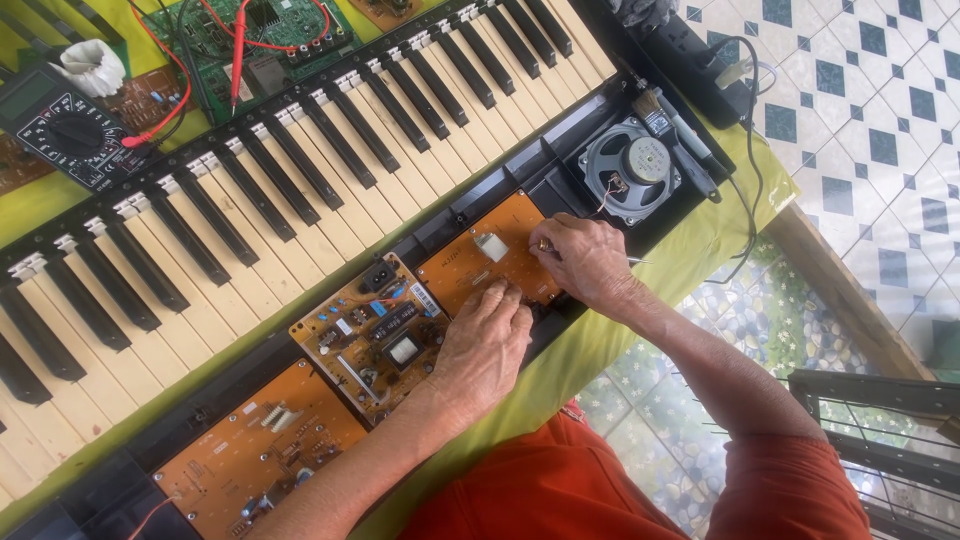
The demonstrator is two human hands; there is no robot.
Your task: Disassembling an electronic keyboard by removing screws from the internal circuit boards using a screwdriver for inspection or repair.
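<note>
Orange circuit board (pixel 490 262) lies under both hands: left hand (pixel 487 343) presses its near edge, fingers together; right hand (pixel 585 262) pinches something small at its right end.

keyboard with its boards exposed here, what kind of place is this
Probably a small home electronics repair bench. An opened keyboard lies on a green-covered table, a multimeter with red leads beside it, a bare speaker showing, and both hands on an orange circuit board.
</note>
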